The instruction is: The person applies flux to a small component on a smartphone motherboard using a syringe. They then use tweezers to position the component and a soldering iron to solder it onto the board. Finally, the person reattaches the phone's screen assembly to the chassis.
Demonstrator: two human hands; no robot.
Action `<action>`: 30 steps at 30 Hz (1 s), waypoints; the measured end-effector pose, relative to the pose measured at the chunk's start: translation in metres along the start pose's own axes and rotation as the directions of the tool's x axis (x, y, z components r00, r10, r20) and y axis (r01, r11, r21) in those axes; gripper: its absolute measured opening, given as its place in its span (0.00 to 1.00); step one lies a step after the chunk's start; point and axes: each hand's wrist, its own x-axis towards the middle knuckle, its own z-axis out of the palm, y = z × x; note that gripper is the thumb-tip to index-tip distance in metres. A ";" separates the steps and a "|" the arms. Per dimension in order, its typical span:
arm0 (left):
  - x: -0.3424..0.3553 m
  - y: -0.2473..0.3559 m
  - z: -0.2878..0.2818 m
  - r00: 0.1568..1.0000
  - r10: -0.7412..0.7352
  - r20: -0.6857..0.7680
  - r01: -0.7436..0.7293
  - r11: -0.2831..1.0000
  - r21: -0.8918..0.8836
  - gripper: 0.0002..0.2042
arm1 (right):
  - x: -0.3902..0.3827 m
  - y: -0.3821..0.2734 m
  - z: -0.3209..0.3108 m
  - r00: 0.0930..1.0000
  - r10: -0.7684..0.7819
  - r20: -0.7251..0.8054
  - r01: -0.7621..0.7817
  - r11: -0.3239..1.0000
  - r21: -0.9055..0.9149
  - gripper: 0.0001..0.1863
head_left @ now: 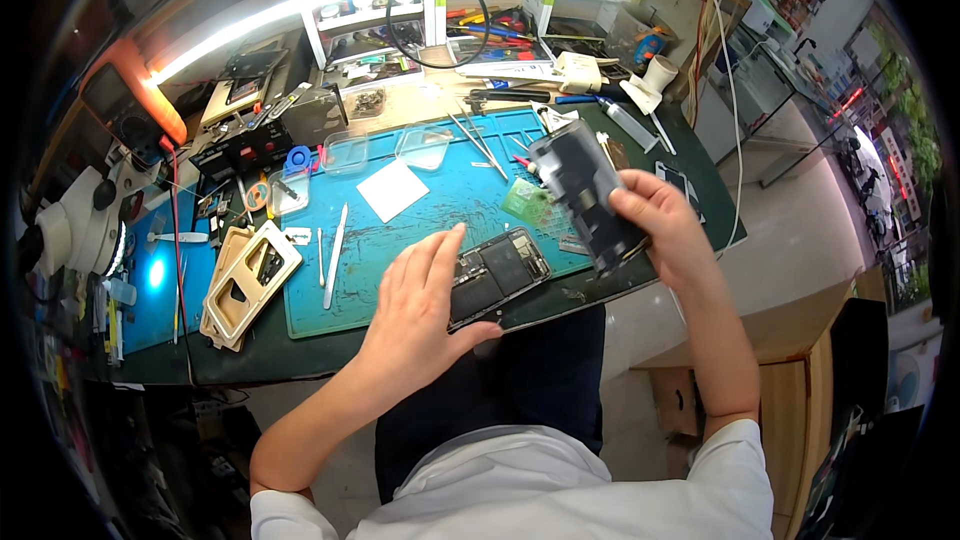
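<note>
My right hand point(665, 225) grips a dark phone screen point(585, 190) by its right edge, raised and tilted above the mat, its back with metal shielding toward me. An opened phone body point(500, 275) lies at the mat's front edge, with its battery and inner parts bare. My left hand point(415, 305) is at the left end of that body, fingers stretched out and thumb spread below. It covers part of the body; whether it touches it I cannot tell. A green piece point(527, 202) lies behind the screen, partly covered by it.
A blue work mat point(375, 260) carries a white square sheet point(393, 190), tweezers point(480, 147), a white-handled blade-like tool point(335, 257) and clear plastic boxes point(423, 147). Beige phone-shaped moulds point(250, 285) sit at left. A syringe point(628, 126) lies back right; a white cable point(735, 110) hangs beside the bench.
</note>
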 end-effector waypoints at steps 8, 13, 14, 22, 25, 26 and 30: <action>0.006 -0.008 -0.001 0.998 0.021 0.051 -0.025 0.997 0.080 0.51 | 0.003 -0.007 -0.012 0.997 0.023 -0.069 -0.020 0.999 0.037 0.16; 0.015 -0.038 -0.035 0.995 -0.025 0.098 0.019 0.998 0.063 0.51 | 0.011 -0.002 -0.002 0.999 -0.025 -0.032 0.026 1.000 0.013 0.16; 0.016 -0.043 -0.041 0.991 -0.056 0.122 0.051 0.998 0.044 0.50 | 0.012 -0.004 0.000 0.999 -0.036 -0.030 0.036 0.999 -0.003 0.16; -0.049 0.013 -0.112 0.928 -0.068 -0.367 -0.131 0.862 -0.490 0.12 | 0.018 0.001 0.015 0.999 -0.049 -0.022 0.048 0.997 -0.058 0.18; -0.096 0.071 -0.159 0.924 0.003 -0.382 -0.309 0.594 -0.743 0.13 | 0.021 0.003 0.012 0.999 -0.035 -0.033 0.033 0.998 -0.058 0.18; -0.107 0.086 -0.167 0.937 -0.021 -0.350 -0.271 0.588 -0.762 0.10 | 0.022 0.001 0.019 0.999 -0.041 -0.018 0.040 0.998 -0.053 0.18; -0.117 0.099 -0.158 0.884 0.187 -0.427 -0.452 0.568 -0.687 0.14 | 0.027 0.004 0.038 0.999 -0.045 -0.007 0.045 0.998 -0.042 0.18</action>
